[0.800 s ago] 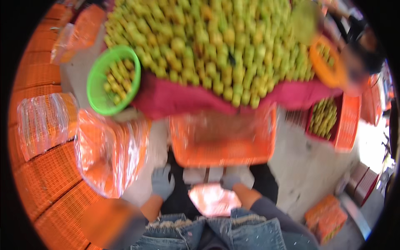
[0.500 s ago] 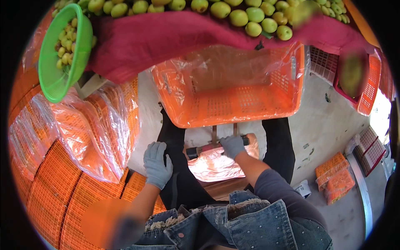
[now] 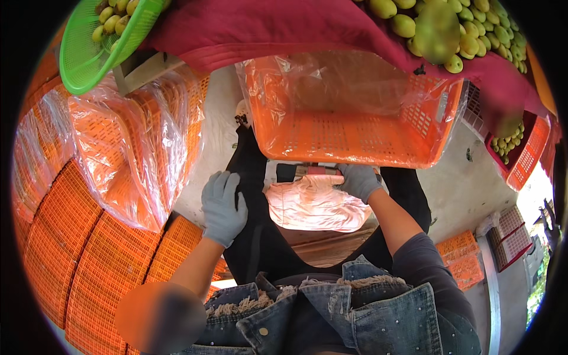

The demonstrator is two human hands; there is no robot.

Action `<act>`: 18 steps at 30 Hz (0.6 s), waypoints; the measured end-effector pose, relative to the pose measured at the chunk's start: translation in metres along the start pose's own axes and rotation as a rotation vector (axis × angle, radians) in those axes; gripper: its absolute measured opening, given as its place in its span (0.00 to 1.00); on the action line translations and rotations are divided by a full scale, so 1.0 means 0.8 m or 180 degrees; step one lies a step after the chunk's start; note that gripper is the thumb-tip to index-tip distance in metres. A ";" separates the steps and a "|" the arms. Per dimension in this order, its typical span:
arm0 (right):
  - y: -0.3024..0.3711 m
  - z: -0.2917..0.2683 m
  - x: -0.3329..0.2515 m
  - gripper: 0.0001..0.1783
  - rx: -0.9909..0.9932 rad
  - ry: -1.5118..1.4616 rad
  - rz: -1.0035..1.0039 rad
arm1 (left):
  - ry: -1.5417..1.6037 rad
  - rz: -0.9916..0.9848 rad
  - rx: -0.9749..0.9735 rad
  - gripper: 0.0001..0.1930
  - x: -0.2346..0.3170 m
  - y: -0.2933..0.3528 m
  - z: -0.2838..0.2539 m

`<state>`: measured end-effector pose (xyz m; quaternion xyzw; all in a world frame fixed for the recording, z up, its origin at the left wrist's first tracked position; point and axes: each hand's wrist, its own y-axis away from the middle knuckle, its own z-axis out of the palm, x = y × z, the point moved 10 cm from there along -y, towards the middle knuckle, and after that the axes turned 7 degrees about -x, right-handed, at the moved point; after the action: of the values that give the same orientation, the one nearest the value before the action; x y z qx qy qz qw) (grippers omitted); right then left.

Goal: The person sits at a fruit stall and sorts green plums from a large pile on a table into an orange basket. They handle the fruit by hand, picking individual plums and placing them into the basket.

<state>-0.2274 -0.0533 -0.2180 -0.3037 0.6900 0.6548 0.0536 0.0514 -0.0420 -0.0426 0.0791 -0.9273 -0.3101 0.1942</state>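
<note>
Grey gloves cover both of my hands. My left hand (image 3: 223, 208) lies with its fingers stretched out on my left thigh, holding nothing. Between my knees, my right hand (image 3: 358, 181) is closed at the right end of a dark bar (image 3: 287, 172), beside a pale pink cloth (image 3: 316, 204); its fingertips are partly hidden. Just beyond that hand stands an orange perforated crate (image 3: 349, 139) lined with clear plastic film (image 3: 296, 80).
Maroon cloth (image 3: 278, 29) hangs beyond the crate, with green-yellow fruit (image 3: 473, 35) on it. A tilted green colander (image 3: 77, 56) holds more fruit. Stacked orange crates (image 3: 100, 254) and film-wrapped ones (image 3: 127, 136) stand left. Smaller baskets (image 3: 461, 254) sit at right.
My right hand has moved right along the bar, and more of the pink cloth shows. My left hand stays on my thigh. The whole view has shifted.
</note>
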 end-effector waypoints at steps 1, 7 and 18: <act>-0.003 0.002 0.000 0.33 -0.0007 0.0053 0.0139 | -0.0128 0.0054 -0.0034 0.20 0.008 -0.016 -0.005; 0.082 0.001 0.028 0.45 0.1820 -0.0121 0.0022 | -0.0006 0.0186 -0.1702 0.14 0.064 -0.035 0.151; 0.052 0.060 0.126 0.27 0.0349 0.0434 0.0973 | -0.0316 0.0700 -0.1755 0.15 0.103 -0.033 0.274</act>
<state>-0.3446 -0.0454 -0.2358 -0.2355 0.7649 0.5945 -0.0770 -0.1129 0.0346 -0.1933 -0.0928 -0.8195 -0.5308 0.1952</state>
